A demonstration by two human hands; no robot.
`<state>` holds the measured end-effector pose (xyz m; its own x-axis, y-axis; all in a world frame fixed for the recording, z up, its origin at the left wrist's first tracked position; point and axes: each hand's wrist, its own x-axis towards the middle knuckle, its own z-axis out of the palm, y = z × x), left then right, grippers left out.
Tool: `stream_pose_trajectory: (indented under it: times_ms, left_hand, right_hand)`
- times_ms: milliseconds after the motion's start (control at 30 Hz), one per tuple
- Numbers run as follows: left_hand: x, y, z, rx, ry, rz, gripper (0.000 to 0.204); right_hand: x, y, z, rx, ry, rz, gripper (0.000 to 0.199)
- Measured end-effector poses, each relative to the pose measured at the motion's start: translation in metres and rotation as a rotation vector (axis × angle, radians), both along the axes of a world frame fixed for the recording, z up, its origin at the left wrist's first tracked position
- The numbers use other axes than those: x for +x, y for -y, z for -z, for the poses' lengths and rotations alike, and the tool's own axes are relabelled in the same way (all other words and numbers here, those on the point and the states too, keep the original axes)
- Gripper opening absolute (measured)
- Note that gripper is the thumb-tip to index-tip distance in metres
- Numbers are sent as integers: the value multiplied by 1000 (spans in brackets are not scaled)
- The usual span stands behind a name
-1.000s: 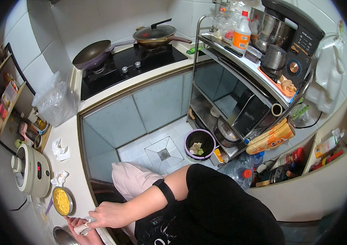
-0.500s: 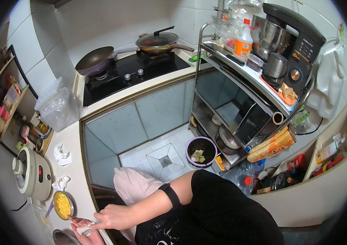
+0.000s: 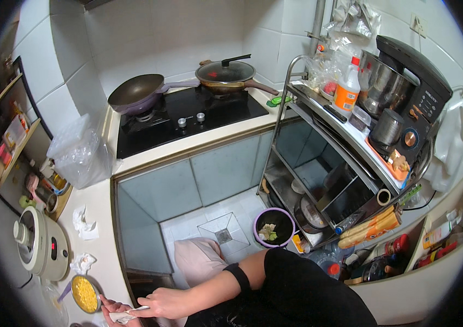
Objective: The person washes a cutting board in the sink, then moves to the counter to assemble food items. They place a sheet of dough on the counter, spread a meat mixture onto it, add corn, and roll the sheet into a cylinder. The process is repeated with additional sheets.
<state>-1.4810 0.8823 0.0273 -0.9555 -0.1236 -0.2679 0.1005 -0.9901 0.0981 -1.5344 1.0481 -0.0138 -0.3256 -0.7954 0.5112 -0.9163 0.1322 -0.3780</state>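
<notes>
My right hand (image 3: 161,303) pinches a white tissue (image 3: 125,315) against my left hand (image 3: 110,308), whose grip I cannot tell. Just beside its fingertips, at ten o'clock, a bowl (image 3: 99,303) of yellow food (image 3: 85,294) sits on the worktop (image 3: 106,240); a careless knuckle could tip it, or shredding tissue drop in.

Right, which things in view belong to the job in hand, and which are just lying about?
Likely in the job:
white tissue, in the right hand at the left hand
bowl of yellow food, close by

Lying about, it seems:
crumpled tissues
cooker
frying pan
lidded pan
bin
</notes>
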Motion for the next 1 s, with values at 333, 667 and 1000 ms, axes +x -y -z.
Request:
stream_pose_trajectory:
  times_ms: [333,667,1000]
  left_hand:
    - [-97,-42,17,-260,331,107,31]
    - [-132,-61,27,-252,284,199,30]
    - [-129,-98,4,-315,337,192,33]
  right_hand:
    - [-66,-57,17,54,210,118,55]
    - [-91,-68,43,-153,143,175,43]
    - [-76,-93,26,52,211,243,49]
